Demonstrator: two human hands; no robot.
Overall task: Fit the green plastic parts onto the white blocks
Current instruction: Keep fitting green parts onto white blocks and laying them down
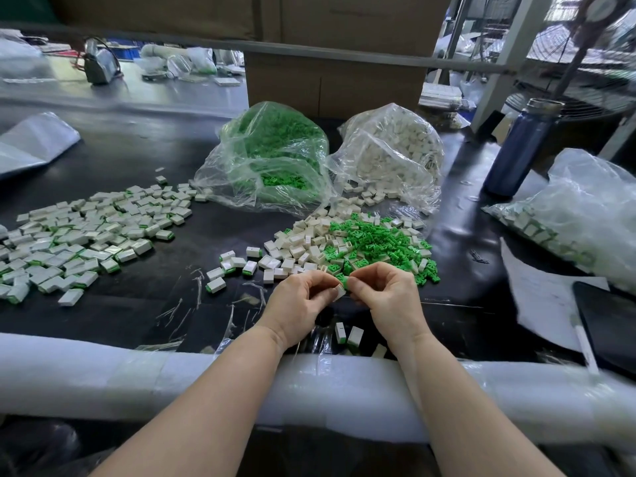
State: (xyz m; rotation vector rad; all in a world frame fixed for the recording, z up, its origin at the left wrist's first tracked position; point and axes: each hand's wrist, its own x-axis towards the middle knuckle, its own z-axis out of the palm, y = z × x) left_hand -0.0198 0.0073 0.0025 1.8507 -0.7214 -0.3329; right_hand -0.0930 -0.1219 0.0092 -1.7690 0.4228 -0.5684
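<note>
Nearest me, a white foam-wrapped rail [103,370] runs along the near edge of the black bench [130,160], and both forearms cross it. Just past the rail, my left hand [297,302] has its grip curled tight on a small white plastic block [339,291], pinched at the fingertips. My right hand [385,292] meets it, its grip closed on a small green plastic part [343,279] that touches the block's upper end. Between the wrists, a few finished white-and-green blocks [347,333] stand near the bench's near edge. Just beyond the hands lies a loose mixed heap of white blocks and green parts [354,244]. Towards the left edge spreads a wide field of finished blocks [86,232]. Farther back, mid-bench, sit a clear plastic bag of green parts [272,156] and, touching it on the right, a clear bag of white blocks [395,153]. By the right edge stands a dark blue metal bottle [519,146], upright.
</note>
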